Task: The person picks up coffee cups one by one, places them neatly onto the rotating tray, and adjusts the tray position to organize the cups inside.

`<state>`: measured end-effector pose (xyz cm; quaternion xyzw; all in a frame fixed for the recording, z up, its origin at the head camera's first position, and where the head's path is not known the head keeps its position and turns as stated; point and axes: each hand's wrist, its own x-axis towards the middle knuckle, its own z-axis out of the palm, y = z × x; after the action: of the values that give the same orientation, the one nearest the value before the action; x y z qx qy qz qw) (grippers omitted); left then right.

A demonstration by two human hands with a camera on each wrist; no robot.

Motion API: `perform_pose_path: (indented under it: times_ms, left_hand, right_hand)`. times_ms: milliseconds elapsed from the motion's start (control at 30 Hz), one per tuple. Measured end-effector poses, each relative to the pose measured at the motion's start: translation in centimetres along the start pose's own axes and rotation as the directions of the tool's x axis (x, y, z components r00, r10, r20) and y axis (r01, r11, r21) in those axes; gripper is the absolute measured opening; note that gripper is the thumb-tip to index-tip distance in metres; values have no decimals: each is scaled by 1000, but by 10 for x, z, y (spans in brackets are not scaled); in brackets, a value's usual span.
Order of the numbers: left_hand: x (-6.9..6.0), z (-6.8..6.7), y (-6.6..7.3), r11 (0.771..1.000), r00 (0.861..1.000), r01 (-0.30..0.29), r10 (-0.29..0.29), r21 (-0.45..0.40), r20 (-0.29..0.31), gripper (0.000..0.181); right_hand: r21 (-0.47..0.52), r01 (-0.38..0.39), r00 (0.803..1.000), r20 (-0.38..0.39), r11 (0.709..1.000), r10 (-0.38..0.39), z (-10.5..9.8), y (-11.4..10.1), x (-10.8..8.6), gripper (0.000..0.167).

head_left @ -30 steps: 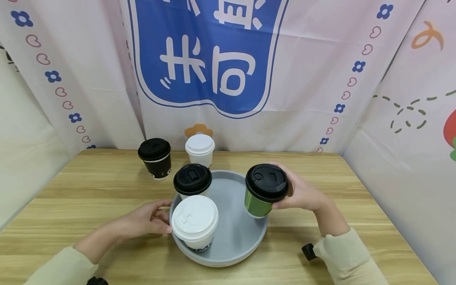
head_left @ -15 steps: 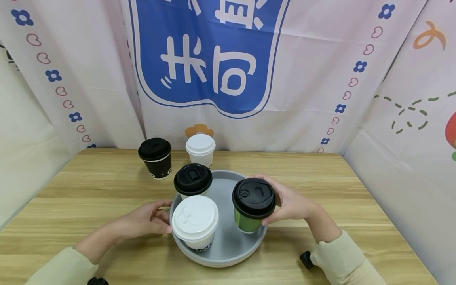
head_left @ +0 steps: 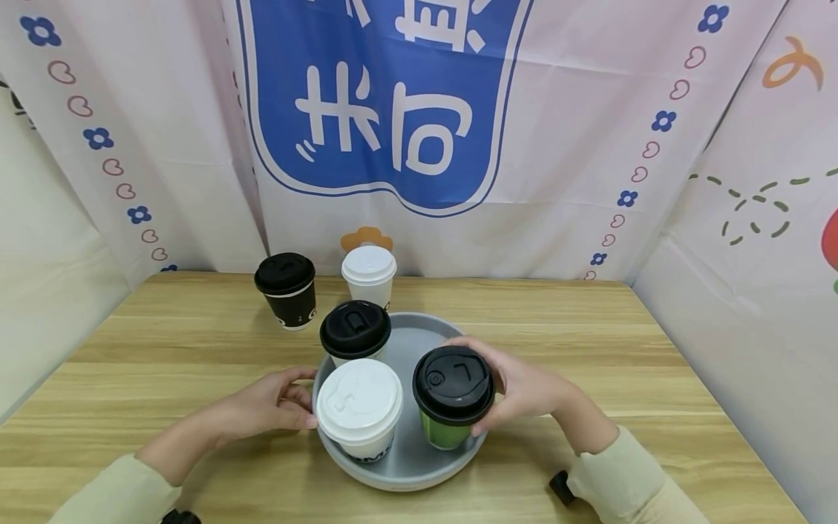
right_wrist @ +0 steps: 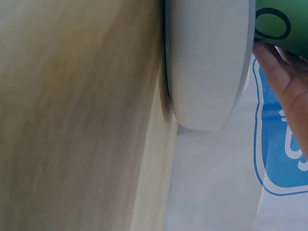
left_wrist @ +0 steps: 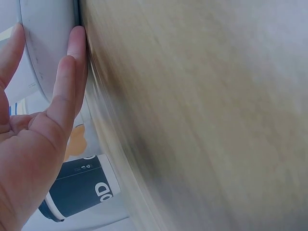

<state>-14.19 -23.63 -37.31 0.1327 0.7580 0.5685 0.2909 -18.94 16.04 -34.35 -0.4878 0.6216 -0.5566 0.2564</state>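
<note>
My right hand (head_left: 524,389) grips a green paper coffee cup (head_left: 445,431) with a black lid, over the right part of a round grey tray (head_left: 419,466). Whether its base touches the tray cannot be told. My left hand (head_left: 268,404) rests against the tray's left side; in the left wrist view its fairly straight fingers (left_wrist: 62,86) lie along the wall and the thumb is at the rim. Inside the tray stand a white cup with a white lid (head_left: 360,404), at the front left, and a black-lidded white cup (head_left: 356,331) behind it.
A black cup (head_left: 286,291) with a black lid stands on the wooden table (head_left: 164,349) behind the tray at the left. Beside it is a smaller white cup (head_left: 369,275) with a white lid. Printed cloth (head_left: 556,145) hangs along the table's back edge.
My right hand has carried the green cup left and toward me, from the tray's right edge to further inside it. My left hand and the other cups have stayed put.
</note>
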Motion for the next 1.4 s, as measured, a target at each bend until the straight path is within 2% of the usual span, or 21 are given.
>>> perform_pose_path:
  times_ms: [633,1033,1400]
  left_hand:
    - [0,-1,-1,1000,1000,2,-2,15,-8,95]
    - [-1,1,0,1000,1000,-4,4,21,-7,93]
    - [0,0,-1,1000,1000,-11,11,24,-9,94]
  right_hand:
    - [-14,-33,998,44,999,33,12,2,3,99]
    - [-15,-69,996,53,997,70,16,2,3,100]
    - [-17,-69,995,76,997,70,16,3,1,99]
